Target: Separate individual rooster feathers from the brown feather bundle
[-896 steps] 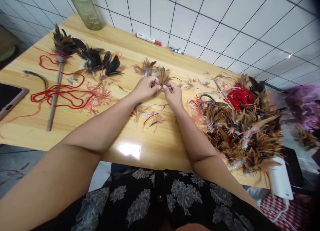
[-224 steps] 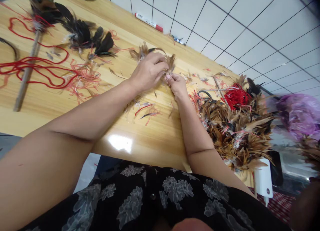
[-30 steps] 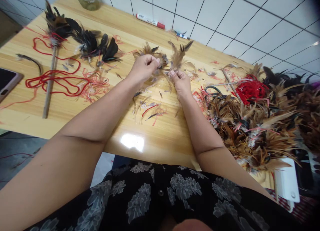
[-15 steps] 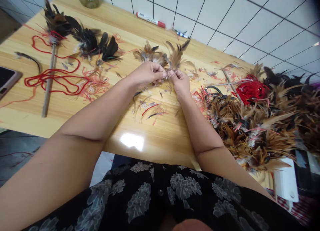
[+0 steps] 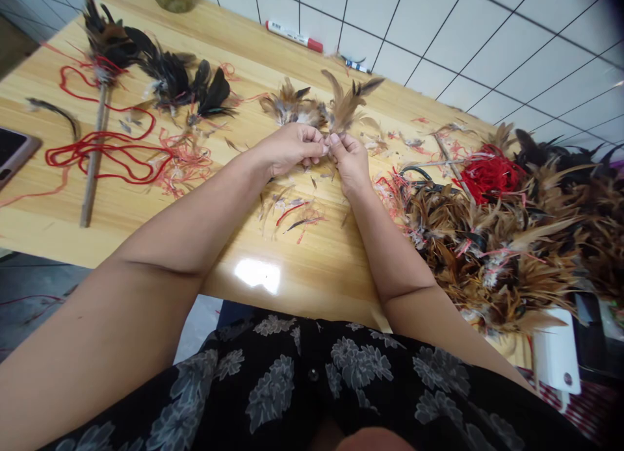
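Note:
My left hand (image 5: 301,145) and my right hand (image 5: 350,157) meet over the table, thumbs and fingertips closed in pinches that nearly touch. A small tuft of brown feathers (image 5: 344,106) fans upward from the fingers of my right hand, its quill ends hidden by them. What the left fingertips pinch, close to the base of that tuft, is too small to make out. Just behind my left hand lies another brown and grey feather bunch (image 5: 288,105). Loose feather bits and short red threads (image 5: 292,214) are scattered below the hands.
At the left, a stick (image 5: 95,158) with dark feathers tied on its end lies under looped red cord (image 5: 112,153), near black feather bunches (image 5: 170,77) and a phone (image 5: 14,153). Rightward are scissors (image 5: 416,173), a red string bundle (image 5: 492,175) and heaped brown feathers (image 5: 487,243). Markers (image 5: 294,36) lie along the tiled wall.
The feather tuft at my right hand has tilted and spread, its dark tip swinging right. Both hands remain in almost the same place, still pinching.

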`<state>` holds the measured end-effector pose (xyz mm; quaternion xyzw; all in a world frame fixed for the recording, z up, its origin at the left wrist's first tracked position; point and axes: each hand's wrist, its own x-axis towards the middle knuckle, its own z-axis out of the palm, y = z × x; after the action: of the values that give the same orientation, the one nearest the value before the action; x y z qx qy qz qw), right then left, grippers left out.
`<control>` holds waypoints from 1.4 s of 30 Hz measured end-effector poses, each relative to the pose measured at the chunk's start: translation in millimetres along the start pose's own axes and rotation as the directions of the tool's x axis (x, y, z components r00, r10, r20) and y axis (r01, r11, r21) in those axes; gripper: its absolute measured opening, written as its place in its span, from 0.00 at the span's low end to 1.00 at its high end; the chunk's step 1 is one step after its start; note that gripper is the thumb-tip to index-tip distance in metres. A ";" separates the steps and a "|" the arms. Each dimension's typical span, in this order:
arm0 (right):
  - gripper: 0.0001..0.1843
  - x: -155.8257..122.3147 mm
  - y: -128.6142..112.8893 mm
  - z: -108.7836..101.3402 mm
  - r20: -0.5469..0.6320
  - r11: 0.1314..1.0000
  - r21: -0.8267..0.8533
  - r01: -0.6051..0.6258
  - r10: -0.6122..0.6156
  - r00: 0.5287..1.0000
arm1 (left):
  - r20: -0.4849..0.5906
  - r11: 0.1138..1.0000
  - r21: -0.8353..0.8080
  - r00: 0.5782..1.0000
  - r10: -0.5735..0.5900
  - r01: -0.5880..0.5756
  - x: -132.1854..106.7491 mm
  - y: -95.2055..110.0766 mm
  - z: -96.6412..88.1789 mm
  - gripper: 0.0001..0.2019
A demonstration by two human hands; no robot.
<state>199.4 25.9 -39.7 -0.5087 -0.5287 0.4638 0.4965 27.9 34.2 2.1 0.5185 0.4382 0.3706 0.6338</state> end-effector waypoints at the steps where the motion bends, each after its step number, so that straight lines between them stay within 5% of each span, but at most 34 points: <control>1: 0.37 -0.3 -0.7 0.0 0.003 1.000 0.013 -0.003 0.003 1.000 | 0.004 1.000 -0.021 1.000 -0.003 0.003 -0.6 0.6 1.1 0.18; 13: 0.34 0.0 -5.5 -2.6 0.029 0.960 0.214 -0.180 0.178 0.984 | 0.022 0.983 -0.179 0.999 -0.025 0.029 -5.6 4.0 9.9 0.18; 27: 0.34 -0.3 -7.8 -9.9 0.055 0.970 0.187 -0.153 0.145 0.988 | -0.003 0.934 -0.356 1.000 0.009 -0.009 0.2 3.0 10.1 0.17; 34: 0.37 1.9 -6.9 -6.1 -0.054 0.981 0.120 -0.154 0.161 0.985 | -0.094 0.959 -0.276 0.995 0.043 -0.068 7.0 -0.3 6.7 0.20; 42: 0.31 4.6 13.0 -12.5 -0.062 0.999 -0.040 0.001 -0.004 0.998 | -0.146 0.984 -0.133 0.984 0.101 -0.120 6.6 -1.2 10.4 0.17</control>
<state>212.9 31.0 -51.5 -0.5322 -0.5229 0.4365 0.5028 39.9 36.6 0.6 0.4689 0.4242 0.4705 0.6155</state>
